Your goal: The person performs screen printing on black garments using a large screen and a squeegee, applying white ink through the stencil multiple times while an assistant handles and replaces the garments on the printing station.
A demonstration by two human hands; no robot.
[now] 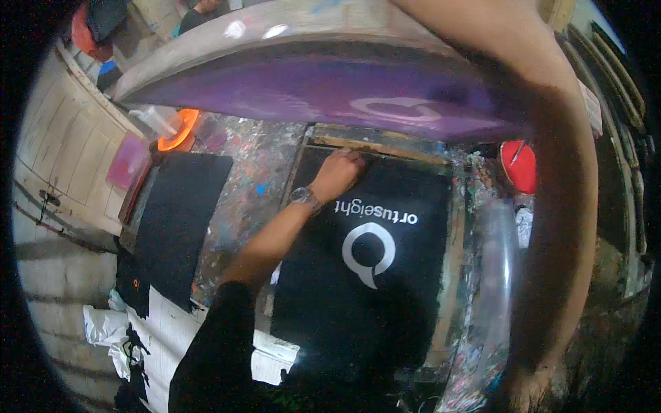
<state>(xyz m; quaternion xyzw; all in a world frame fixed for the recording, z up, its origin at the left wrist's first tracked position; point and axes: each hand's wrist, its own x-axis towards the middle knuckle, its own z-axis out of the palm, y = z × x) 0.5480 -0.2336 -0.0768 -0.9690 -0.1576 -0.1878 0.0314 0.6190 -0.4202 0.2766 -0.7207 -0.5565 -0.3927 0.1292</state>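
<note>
A black fabric piece (323, 289) lies flat on a wooden-edged printing board, with white lettering and a white ring-shaped print (350, 253) on it. My left hand (343, 171) is at its far edge, fingers curled and closed on the cloth; the fingertips are partly hidden. A clear band or watch is round that wrist. Above the far end, a screen-printing frame (296, 43) with purple mesh (275, 93) stands tilted up. My right arm (568, 172) curves up the right side toward this frame. The right hand lies beyond the upper picture edge.
Another black fabric piece (182, 213) lies at the left on the paint-spattered table (251, 148). Behind it are an orange dish (180, 131) and a clear plastic cup (157, 122). A red container (520, 167) sits at right, and flat boards or frames (609, 76) lean farther right. A person (200, 15) is at the back.
</note>
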